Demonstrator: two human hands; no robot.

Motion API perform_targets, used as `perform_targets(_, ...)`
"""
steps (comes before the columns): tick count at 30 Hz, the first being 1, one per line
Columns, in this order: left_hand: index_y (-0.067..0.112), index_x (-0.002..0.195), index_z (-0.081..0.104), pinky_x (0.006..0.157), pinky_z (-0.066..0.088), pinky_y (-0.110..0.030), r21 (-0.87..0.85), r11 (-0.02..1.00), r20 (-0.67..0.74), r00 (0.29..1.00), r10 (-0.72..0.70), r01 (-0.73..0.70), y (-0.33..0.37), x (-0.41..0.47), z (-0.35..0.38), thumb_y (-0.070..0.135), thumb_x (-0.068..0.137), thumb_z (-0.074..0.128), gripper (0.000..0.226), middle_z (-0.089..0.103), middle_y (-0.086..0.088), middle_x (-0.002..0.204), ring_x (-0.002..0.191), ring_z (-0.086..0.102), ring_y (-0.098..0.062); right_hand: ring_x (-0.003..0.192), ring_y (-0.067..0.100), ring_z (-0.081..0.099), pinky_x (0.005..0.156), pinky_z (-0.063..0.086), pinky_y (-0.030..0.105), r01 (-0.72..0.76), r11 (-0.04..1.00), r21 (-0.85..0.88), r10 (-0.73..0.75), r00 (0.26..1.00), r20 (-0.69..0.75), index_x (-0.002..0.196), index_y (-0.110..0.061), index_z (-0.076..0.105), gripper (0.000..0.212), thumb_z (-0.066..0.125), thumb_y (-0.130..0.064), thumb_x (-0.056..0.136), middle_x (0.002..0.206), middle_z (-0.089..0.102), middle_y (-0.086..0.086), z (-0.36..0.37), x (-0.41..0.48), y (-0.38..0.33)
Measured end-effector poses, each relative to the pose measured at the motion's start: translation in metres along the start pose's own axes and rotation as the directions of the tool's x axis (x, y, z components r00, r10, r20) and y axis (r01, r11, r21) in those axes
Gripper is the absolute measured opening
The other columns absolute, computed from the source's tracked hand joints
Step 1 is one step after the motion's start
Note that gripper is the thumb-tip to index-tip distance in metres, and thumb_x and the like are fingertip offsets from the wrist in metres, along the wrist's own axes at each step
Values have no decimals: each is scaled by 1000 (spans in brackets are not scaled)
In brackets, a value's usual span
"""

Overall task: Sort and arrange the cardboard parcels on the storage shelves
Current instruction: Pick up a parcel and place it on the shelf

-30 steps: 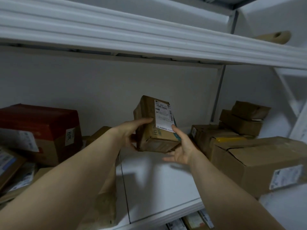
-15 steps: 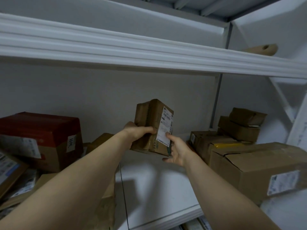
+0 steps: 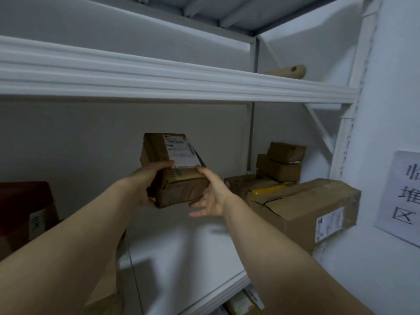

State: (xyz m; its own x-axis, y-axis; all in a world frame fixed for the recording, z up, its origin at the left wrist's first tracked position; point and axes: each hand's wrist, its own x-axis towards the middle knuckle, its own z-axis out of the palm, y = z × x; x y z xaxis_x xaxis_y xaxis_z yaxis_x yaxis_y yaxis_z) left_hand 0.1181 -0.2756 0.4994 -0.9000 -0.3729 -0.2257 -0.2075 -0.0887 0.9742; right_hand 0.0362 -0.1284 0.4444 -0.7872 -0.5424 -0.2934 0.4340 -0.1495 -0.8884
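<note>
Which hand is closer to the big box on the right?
Right. The right hand is just left of the big box; the left hand grips the parcel farther left.

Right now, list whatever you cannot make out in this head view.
All in the head view:
- Label on the held parcel: print blurred, unreadable.
- Left hand: fingers hidden behind the parcel it grips.
- Red box: cut by the left edge, in shadow.
- Cardboard tube: mostly hidden by the upper shelf lip.
- Wall sign: cut by the right edge.
- Lower-shelf parcels: mostly hidden under the middle shelf.
</note>
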Motion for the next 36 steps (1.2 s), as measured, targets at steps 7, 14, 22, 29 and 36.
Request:
perform_targets(7, 14, 140, 35, 103, 31, -58, 132, 991, -15, 1000, -25, 27, 8, 20, 27, 44, 85, 65, 70, 39, -21, 141, 127, 43, -38, 106, 27, 60, 96, 50, 46, 168, 982, -83, -180, 968, -174, 107, -14, 59, 38, 73, -33, 77, 108, 62, 14, -15, -14, -39)
perform_targets(14, 6, 137, 39, 87, 43, -38, 264, 959, -44, 992, 119, -104, 16, 47, 66, 22, 87, 66, 59, 45, -15, 138, 119, 49, -33, 117, 25, 48, 82, 49, 27, 173, 646, -744, -516, 816, -259, 150, -18, 27, 93, 77, -21, 72, 140, 41, 10, -47, -15, -96)
perform_targets(22, 24, 152, -4, 115, 9, -55, 922, 305, 69, 876, 478, -239, 34, 113, 128, 27, 82, 68, 100, -5, -9, 158, 146, -4, -32, 136, 32, 27, 97, 47, 34, -31, 283, -959, -488, 856, -172, 153, -12, 8, 104, 68, -4, 69, 150, 17, 13, -98, 14, -151)
perform_targets(29, 16, 151, -13, 108, -12, -62, 976, -92, 214, 934, 287, -196, 45, 151, 180, 36, 77, 73, 115, -16, -6, 158, 145, -18, -26, 133, 31, 32, 95, 51, 37, 95, 337, -937, -442, 894, -69, 154, -21, 10, 105, 64, 8, 69, 151, 14, 6, -161, 51, -169)
perform_targets(36, 21, 147, -26, 113, 3, -60, 966, -170, 231, 950, 211, -197, 65, 182, 212, 42, 63, 84, 139, -15, -9, 158, 145, -13, -28, 132, 30, 34, 89, 52, 31, 201, 398, -895, -398, 917, 29, 155, -23, 11, 102, 63, 12, 74, 154, 12, 3, -204, 75, -183)
